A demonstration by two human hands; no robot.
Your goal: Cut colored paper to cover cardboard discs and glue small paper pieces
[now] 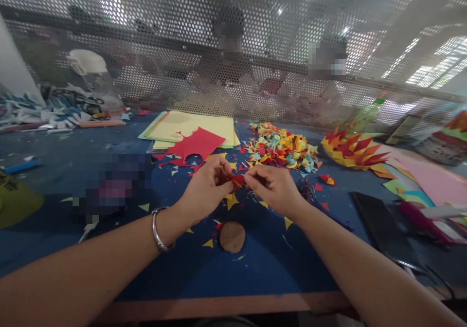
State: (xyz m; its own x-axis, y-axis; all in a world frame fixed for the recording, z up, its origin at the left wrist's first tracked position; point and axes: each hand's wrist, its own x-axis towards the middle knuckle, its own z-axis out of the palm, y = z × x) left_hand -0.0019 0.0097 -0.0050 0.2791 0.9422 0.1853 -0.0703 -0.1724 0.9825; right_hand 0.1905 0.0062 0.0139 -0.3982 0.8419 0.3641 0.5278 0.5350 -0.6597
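Observation:
My left hand (206, 187), with a silver bangle on its wrist, and my right hand (273, 187) meet over the blue table (255, 263). Both pinch one small red paper piece (239, 179) between their fingertips. Just beyond the hands lies a red paper sheet (195, 144) with round holes cut out of it. A heap of small folded paper pieces (282, 149) in yellow, red and blue sits behind my right hand. Paper scraps lie scattered around both hands.
A stack of yellow sheets (193, 125) lies at the back. A red and yellow spiky paper ring (352, 152) stands at right, by pink sheets (434, 181) and a dark phone (383, 225). A brown disc (232, 237) lies near me. Behind a perforated screen (233, 49) sit other people.

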